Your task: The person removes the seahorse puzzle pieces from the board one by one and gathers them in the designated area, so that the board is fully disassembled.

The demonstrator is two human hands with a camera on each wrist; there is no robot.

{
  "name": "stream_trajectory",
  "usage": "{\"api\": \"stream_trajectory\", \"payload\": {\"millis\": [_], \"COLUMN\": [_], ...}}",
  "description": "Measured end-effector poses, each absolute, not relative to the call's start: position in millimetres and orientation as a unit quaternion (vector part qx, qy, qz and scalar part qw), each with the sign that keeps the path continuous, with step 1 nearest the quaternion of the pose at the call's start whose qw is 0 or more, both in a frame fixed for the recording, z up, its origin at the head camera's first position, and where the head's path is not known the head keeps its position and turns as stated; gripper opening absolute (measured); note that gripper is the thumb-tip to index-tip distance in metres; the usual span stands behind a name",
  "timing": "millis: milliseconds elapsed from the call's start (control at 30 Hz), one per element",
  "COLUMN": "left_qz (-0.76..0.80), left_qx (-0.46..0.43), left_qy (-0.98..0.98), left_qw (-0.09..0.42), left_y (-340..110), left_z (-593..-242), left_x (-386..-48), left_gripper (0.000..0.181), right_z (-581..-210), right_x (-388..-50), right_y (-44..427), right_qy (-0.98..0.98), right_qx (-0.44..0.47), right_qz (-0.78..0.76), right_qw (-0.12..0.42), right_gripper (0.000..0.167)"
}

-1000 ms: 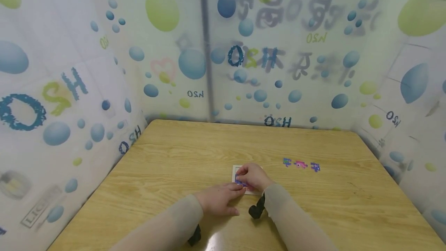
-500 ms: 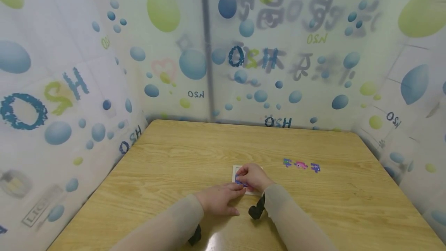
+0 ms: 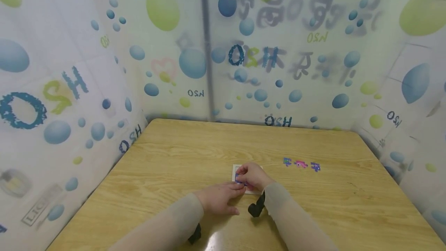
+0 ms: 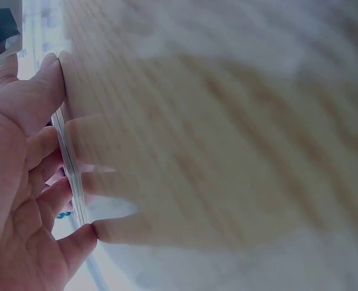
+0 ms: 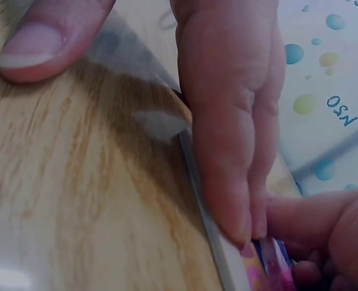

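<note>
The puzzle looks partly done, by my judgement: a pale-rimmed board [image 3: 234,171] at the lower middle of the head view shows blue and pink inside its border, while three loose pieces, a left piece [image 3: 287,161], a pink piece [image 3: 301,164] and a right piece [image 3: 315,166], lie on the desk [image 3: 181,150] to its right in the frame. Those three, at least, seem left to place; how much of the board is filled I cannot tell (both hands cover most of it).

The board sits right under the grip. The right hand [image 3: 255,176] reaches over it with bent fingers, the tips close together at the blue patch [image 3: 237,177] near its left rim; whether they pinch a piece is hidden. The left hand [image 3: 219,198] lies with fingers extended, not closed round anything, the tips on the board's lower part. The loose pieces are well apart from either grip.
</note>
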State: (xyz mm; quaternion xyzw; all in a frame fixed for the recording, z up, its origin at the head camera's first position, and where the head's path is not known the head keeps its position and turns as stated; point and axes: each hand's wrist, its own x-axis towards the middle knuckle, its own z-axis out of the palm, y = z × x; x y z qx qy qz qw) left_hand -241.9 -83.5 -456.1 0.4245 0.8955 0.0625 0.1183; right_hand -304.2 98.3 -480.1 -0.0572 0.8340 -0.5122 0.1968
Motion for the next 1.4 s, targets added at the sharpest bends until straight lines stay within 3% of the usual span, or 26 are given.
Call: {"api": "stream_trajectory", "payload": {"millis": [900,1400], "left_qz": [0.057,0.063], "left_qx": [0.420,0.418], "left_qy": [0.898,0.898], "left_qw": [0.122,0.124], "left_y": [-82.7,-83.6], "left_z": [-458.6,-458.3], "left_x": [-243.7,-243.4], "left_gripper": [0.071,0.070], "right_z": [-481.0,-483.7], "right_x": [-304.5,-305.6], "right_y": [97.7,100.1], "right_qy": [0.815,0.817], "right_qx": [-0.036,-0.043], "right_qz": [-0.538,-0.543], "right_qw": [0.211,0.190], "right_gripper": [0.018,0.017]}}
